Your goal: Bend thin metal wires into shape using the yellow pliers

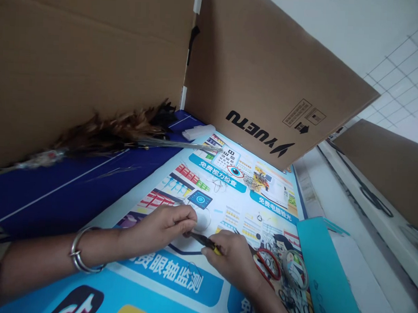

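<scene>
In the head view my right hand is closed around a pair of pliers with black and yellow handles. The jaws point left and meet the fingertips of my left hand. Those fingers are pinched together at the plier tip, and what they hold is too small to make out. Just behind them is a small white round object on the printed poster sheet. Right of my right hand lie red-handled scissors and a coil of pale wire.
Brown feathers on thin stems lie at the left over the blue cloth. Cardboard panels stand behind and to the left. A turquoise box borders the right side. Small wire pieces are scattered on the poster.
</scene>
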Demonstrator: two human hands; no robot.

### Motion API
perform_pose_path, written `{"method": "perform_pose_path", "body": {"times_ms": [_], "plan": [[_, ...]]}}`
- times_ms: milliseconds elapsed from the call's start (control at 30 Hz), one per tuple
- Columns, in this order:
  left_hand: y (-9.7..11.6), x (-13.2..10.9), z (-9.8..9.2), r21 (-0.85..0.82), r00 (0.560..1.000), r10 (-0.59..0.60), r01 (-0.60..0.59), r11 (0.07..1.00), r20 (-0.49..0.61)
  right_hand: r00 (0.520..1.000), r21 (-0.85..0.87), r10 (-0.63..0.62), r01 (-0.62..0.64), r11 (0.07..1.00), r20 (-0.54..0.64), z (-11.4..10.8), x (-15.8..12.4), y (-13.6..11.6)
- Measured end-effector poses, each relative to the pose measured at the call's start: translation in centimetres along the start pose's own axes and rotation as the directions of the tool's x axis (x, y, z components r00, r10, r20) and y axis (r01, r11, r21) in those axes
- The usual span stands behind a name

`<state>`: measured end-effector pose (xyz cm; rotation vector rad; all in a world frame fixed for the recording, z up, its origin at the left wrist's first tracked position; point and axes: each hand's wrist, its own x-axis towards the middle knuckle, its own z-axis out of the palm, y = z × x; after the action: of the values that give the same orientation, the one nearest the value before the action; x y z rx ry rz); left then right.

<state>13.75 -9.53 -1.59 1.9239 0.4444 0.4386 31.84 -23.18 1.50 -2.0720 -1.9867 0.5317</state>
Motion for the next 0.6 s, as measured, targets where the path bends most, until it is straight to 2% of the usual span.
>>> {"method": "perform_pose_path", "body": {"times_ms": [267,367,433,500,600], "plan": [[0.1,-0.1,0.0,0.016,1.000,0.002,-0.002,1.000,0.008,1.000,0.049,-0.021,0.022,0.999,-0.011,0.2,0.3,0.3],[0.2,0.2,-0.3,-0.002,0.999,-0.038,0.038,0.999,-0.003,0.998,0.032,-0.043,0.045,0.998,-0.048,0.8,0.4,0.4],[0.3,0.5,-0.5,-0.072,0.995,-0.093,0.091,0.993,-0.028,0.992,-0.012,-0.041,0.040,0.999,-0.121,1.3,0.4,0.6],[0.2,0.9,-0.7,-0.185,0.988,-0.148,0.138,0.973,-0.041,0.967,-0.081,-0.060,0.041,0.996,-0.247,1.8,0.4,0.9],[0.0,1.3,-0.8,-0.353,0.969,-0.247,0.229,0.907,-0.005,0.881,-0.240,-0.194,0.096,0.966,-0.432,2.3,0.2,1.1]]}}
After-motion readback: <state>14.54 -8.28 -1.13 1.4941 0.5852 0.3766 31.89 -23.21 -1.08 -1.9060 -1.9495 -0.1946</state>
